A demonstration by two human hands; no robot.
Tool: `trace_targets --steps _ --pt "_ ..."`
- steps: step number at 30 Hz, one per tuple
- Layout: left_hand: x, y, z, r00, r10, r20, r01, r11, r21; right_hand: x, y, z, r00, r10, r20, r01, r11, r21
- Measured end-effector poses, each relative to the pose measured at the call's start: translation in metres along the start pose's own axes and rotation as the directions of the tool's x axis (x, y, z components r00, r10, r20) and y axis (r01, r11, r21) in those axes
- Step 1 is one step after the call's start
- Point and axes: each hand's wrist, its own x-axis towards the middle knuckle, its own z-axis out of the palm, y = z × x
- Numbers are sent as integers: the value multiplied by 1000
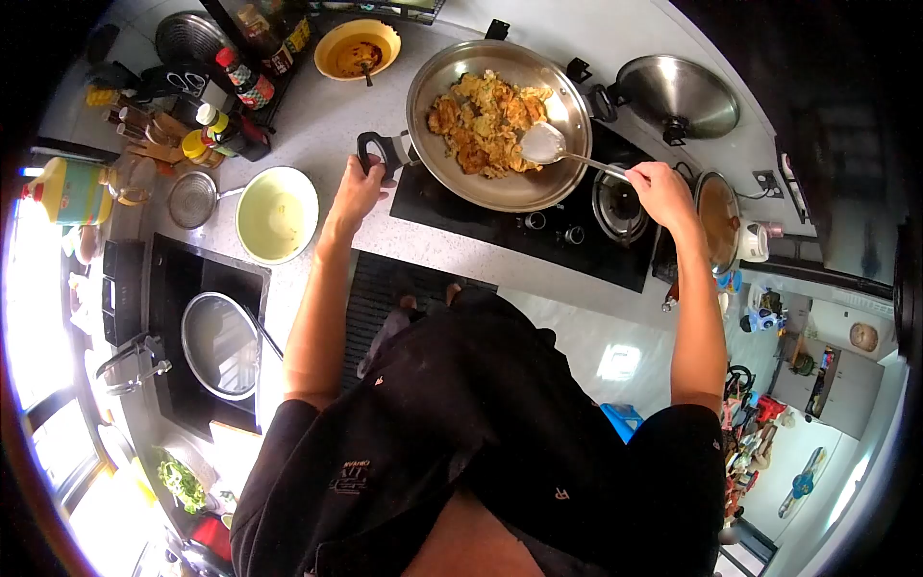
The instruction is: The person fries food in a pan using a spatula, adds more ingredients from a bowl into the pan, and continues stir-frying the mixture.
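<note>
A wide steel wok (538,197) sits over the black cooktop, with browned scrambled egg (481,120) spread in pieces across its bottom. My left hand (359,192) is closed around the black loop handle (383,154) on the wok's left side. In my right hand (661,194) is the handle of a metal spatula (586,161). Its pale blade lies inside the wok, touching the right edge of the egg. The fingertips of my right hand are partly hidden by the grip.
A pale green bowl (279,213) stands left of my left arm. Behind are a yellow bowl with a spoon (348,50) and several sauce bottles (252,85). A domed lid (678,94) lies at the back right. The sink (173,298) holds a round pan (219,346).
</note>
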Motion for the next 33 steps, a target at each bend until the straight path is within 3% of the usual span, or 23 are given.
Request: trace_targets --steps 5,9,12,16,20,23,28,33 --pt "3 -3 -2 1000 -11 -7 11 1000 19 19 -19 31 980 -106 -168 126 985 117" --pt "3 -2 -3 1000 -4 -11 4 999 32 26 -30 49 993 -43 -114 40 999 -33" --pt "1 0 -2 1000 -10 -12 10 1000 29 21 -31 34 994 -36 -99 36 999 -10" --pt "6 -4 -3 1000 -7 -7 7 999 31 23 -38 32 992 -56 -110 77 978 192" --pt "5 -2 -5 1000 -8 2 8 1000 20 25 -44 36 997 -63 -47 64 998 20" --pt "3 1 -2 1000 -5 -6 5 1000 10 19 -49 28 994 -59 -94 66 995 79" --pt "4 0 -2 1000 -8 -6 8 1000 5 32 -46 39 996 -76 -36 83 967 243" --pt "4 -2 -3 1000 4 8 -4 1000 8 29 -75 56 994 -80 -79 94 975 201"
